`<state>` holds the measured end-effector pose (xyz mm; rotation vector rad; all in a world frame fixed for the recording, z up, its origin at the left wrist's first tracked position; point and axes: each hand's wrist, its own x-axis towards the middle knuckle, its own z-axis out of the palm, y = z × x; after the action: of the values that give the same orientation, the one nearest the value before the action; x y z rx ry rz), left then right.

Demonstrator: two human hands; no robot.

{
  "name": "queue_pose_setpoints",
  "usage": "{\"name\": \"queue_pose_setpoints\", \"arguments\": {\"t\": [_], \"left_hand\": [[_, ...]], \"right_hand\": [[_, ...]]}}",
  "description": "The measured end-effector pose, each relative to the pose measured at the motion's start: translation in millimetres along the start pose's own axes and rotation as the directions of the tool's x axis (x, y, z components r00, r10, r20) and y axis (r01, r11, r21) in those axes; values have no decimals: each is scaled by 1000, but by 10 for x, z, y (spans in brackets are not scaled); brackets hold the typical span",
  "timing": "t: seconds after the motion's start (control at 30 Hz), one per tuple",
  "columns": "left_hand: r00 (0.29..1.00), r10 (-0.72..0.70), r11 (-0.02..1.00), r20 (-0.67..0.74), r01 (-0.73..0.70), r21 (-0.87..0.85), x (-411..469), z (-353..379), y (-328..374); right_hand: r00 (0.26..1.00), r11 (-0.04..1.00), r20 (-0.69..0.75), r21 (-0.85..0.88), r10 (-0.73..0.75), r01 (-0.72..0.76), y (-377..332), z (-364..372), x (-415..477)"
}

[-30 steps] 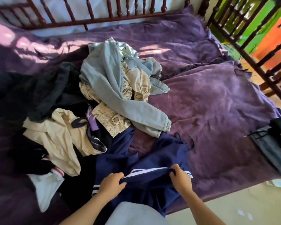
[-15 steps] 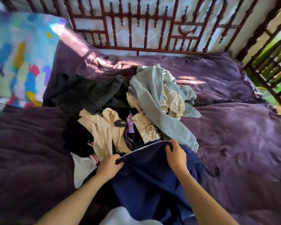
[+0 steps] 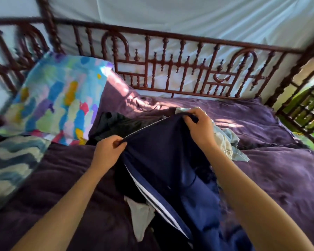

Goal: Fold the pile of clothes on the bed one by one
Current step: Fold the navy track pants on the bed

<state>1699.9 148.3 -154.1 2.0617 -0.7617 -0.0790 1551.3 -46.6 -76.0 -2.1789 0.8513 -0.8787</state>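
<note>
A navy blue garment with white side stripes (image 3: 170, 160) hangs lifted above the bed. My left hand (image 3: 107, 153) pinches its top edge at the left. My right hand (image 3: 199, 127) grips the same edge higher up at the right. The raised cloth hides most of the clothes pile; a dark garment (image 3: 116, 124) shows behind it, a light blue and cream piece (image 3: 228, 142) pokes out at the right, and a white piece (image 3: 140, 214) lies below.
The purple bedspread (image 3: 270, 169) covers the bed. A multicoloured pillow (image 3: 58, 98) leans at the back left, a blue-patterned one (image 3: 11, 163) lies at the left edge. A dark red carved wooden railing (image 3: 179, 69) runs behind and along the right.
Both hands have raised the navy garment's top edge up and away from the pile, the right hand higher. The view has tilted up, showing the railing and pillows.
</note>
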Motion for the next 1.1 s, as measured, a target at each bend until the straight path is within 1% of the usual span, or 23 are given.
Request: {"name": "queue_pose_setpoints", "arguments": {"t": [0.07,0.1,0.17,0.23,0.33,0.4,0.47,0.53,0.63,0.73,0.83,0.97,1.1], "left_hand": [[998,-12,1000,-66,12,-4,95,-367,-212],[995,-37,999,-95,37,-1,99,-516,-341],[985,-126,991,-115,129,25,10,-730,-657],[964,-258,960,-66,263,100,-190,-832,-1087],[880,-474,859,32,454,235,-602,-900,-1737],[822,-568,799,44,538,270,-838,-932,-2027],[788,-613,770,58,579,266,-952,-938,-2176],[793,-606,774,71,566,282,-935,-909,-2193],[808,-580,793,105,530,300,-795,-765,-2066],[823,-528,830,211,448,331,-656,-485,-1906],[807,-500,848,316,382,367,-571,-155,-1737],[790,-475,860,388,323,396,-468,213,-1603],[797,-454,853,399,261,451,-252,465,-1492]], "right_hand": [[996,997,47,5,-76,75,-332,238,36],[992,996,86,5,-91,90,-435,383,38],[978,997,197,-14,-71,75,-506,746,12],[949,997,315,-76,0,25,-456,1117,-67],[893,985,429,-160,133,-70,-219,1493,-283],[844,961,480,-244,239,-133,-9,1596,-461],[805,928,486,-313,340,-203,265,1640,-603],[771,889,472,-375,427,-263,516,1623,-696],[747,850,445,-426,494,-309,857,1525,-731],[739,824,406,-439,538,-359,1099,1366,-796],[721,797,374,-436,584,-419,1304,1226,-889],[702,782,379,-455,603,-427,1539,1094,-952],[714,777,366,-482,598,-404,1684,1040,-856]]}}
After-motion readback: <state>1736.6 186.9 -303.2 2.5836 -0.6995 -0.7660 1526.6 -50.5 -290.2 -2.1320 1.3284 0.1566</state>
